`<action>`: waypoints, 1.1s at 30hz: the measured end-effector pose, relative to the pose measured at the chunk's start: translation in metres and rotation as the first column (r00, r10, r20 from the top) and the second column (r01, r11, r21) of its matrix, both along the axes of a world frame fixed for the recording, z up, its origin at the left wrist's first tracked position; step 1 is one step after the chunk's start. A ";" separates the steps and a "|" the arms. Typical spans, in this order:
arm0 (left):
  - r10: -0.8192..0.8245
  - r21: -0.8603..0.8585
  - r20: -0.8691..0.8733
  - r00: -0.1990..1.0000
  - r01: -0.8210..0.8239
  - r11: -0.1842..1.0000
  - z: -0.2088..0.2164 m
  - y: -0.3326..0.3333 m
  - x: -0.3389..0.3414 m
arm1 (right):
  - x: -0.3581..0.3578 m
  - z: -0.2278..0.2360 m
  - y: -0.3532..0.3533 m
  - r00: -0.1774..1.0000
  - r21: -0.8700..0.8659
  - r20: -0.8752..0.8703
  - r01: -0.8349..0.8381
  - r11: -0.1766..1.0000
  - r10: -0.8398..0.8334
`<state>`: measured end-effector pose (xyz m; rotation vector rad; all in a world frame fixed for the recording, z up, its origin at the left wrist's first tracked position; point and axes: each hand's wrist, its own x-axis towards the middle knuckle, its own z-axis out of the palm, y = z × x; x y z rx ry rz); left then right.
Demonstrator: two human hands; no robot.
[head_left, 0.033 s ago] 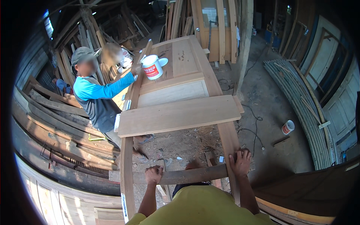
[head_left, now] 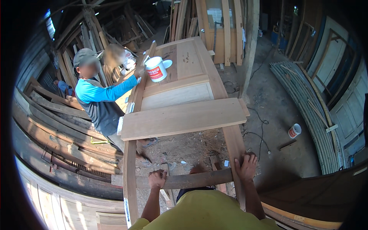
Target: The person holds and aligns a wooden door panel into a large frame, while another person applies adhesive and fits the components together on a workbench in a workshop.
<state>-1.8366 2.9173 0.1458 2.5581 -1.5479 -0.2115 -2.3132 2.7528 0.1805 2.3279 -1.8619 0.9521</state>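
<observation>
A curved wooden crosspiece (head_left: 197,179) spans the near end of a long wooden door frame (head_left: 232,141), just in front of my body. My left hand (head_left: 157,179) is closed over the crosspiece near its left end. My right hand (head_left: 247,166) grips the frame's right-hand rail, with the thumb on the inner side and the fingers bent over the top. Beyond both hands, a wide flat board (head_left: 184,118) lies across the two rails. Farther along, pale panels (head_left: 178,95) fill the frame.
A white and red bucket (head_left: 156,74) stands on the panels beside its white lid (head_left: 167,63). Along the left side, a person in blue sleeves (head_left: 100,94) reaches toward the frame. Another bucket (head_left: 294,130), a black cable (head_left: 263,132) and corrugated sheets (head_left: 306,111) are on the right.
</observation>
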 end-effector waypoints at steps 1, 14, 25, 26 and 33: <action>0.001 -0.008 0.001 1.000 -0.001 1.000 -0.001 0.001 0.001 | 0.001 0.001 -0.001 0.998 -0.002 0.063 0.003 1.000 -0.003; 0.001 0.016 0.021 1.000 -0.002 1.000 -0.002 0.001 0.001 | 0.002 0.007 -0.001 0.993 0.043 0.105 0.040 0.998 -0.045; 0.008 0.030 -0.010 1.000 -0.008 1.000 -0.001 0.001 0.004 | 0.001 0.004 -0.003 0.999 0.071 0.036 0.016 0.997 -0.019; 0.018 0.018 -0.008 1.000 -0.018 1.000 -0.001 0.002 0.000 | 0.000 0.003 0.001 0.998 0.060 0.060 0.027 0.998 -0.031; 0.010 0.001 0.011 1.000 -0.010 1.000 0.003 0.000 -0.002 | -0.001 -0.003 -0.002 1.000 0.039 0.010 0.025 0.999 -0.025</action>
